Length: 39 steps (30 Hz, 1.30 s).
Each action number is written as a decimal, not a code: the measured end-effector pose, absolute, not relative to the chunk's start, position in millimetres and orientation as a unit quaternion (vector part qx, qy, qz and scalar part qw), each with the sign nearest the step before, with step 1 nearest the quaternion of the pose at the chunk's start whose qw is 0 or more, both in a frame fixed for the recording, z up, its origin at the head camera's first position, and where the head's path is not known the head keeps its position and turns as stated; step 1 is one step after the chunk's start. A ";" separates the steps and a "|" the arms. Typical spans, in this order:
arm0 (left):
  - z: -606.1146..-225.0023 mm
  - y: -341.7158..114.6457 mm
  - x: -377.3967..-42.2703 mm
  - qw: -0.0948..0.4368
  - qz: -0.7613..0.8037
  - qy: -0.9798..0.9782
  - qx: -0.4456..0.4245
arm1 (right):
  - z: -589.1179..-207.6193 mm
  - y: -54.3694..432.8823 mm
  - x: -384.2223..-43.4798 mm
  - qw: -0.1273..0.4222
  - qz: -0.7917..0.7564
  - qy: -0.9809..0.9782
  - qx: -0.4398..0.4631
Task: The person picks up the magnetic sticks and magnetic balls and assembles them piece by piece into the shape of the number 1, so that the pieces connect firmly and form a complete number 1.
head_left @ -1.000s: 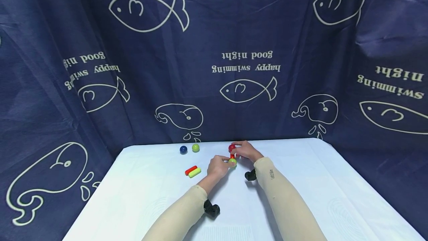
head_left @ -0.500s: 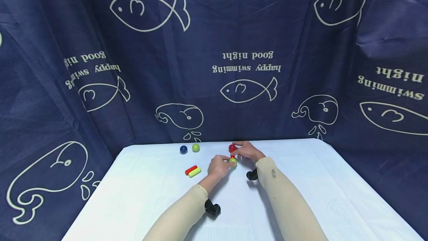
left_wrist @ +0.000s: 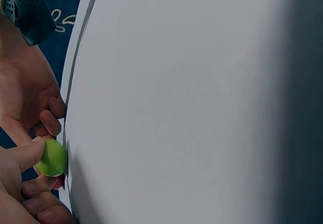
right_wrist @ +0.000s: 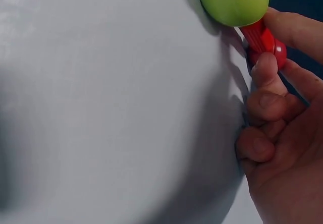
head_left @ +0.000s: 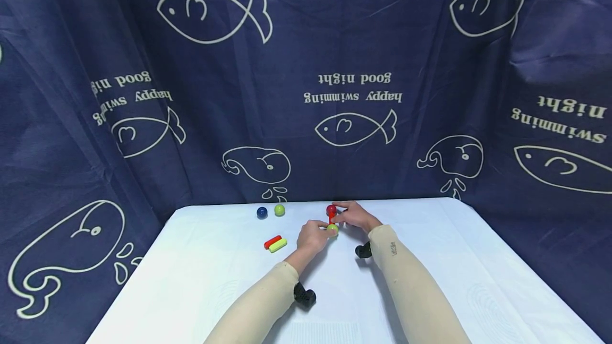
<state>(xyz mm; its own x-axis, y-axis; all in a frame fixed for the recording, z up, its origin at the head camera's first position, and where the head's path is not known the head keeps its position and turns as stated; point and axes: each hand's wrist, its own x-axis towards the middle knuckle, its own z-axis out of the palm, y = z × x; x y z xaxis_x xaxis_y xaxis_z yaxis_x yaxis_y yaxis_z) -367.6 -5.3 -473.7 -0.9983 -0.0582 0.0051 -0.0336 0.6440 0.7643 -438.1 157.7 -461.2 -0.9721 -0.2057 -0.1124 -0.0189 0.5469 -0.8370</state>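
Near the back of the white table, a red ball [head_left: 331, 209], a short red rod [head_left: 331, 217] and a light-green ball [head_left: 333, 230] stand in a line. My left hand [head_left: 313, 235] pinches the green ball at the near end, its thumb on the ball [left_wrist: 52, 158] in the left wrist view. From the right, my right hand [head_left: 354, 214] grips the red rod, with a finger reaching to the red ball. In the right wrist view the ribbed rod [right_wrist: 256, 36] runs between the green ball [right_wrist: 233, 4] and the red ball [right_wrist: 280, 53], which fingers partly cover.
Left of the hands, a red rod [head_left: 273, 242] and a yellow-green rod [head_left: 278, 245] lie side by side on the table [head_left: 215, 275]. A dark blue ball [head_left: 262, 213] and another green ball [head_left: 279, 210] sit behind them. A navy curtain [head_left: 287, 68] hangs beyond the back edge.
Both hands keep their hold in nearly the same spot. The right forearm has shifted very slightly to the right; the loose rods and balls stay put.
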 end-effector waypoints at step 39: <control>-447.5 -52.7 -331.7 0.026 -0.414 -0.908 -0.050 | -464.0 156.4 -438.7 0.116 -0.448 0.885 -0.053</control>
<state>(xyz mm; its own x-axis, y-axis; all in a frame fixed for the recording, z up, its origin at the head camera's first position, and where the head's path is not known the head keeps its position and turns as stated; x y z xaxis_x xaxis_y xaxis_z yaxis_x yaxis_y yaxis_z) -331.7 -52.7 -447.5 -0.9937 0.0688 0.0882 0.1117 0.6521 0.7499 -438.7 156.4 -464.0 -0.9675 -0.1980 -0.1572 0.0095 0.5928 -0.8053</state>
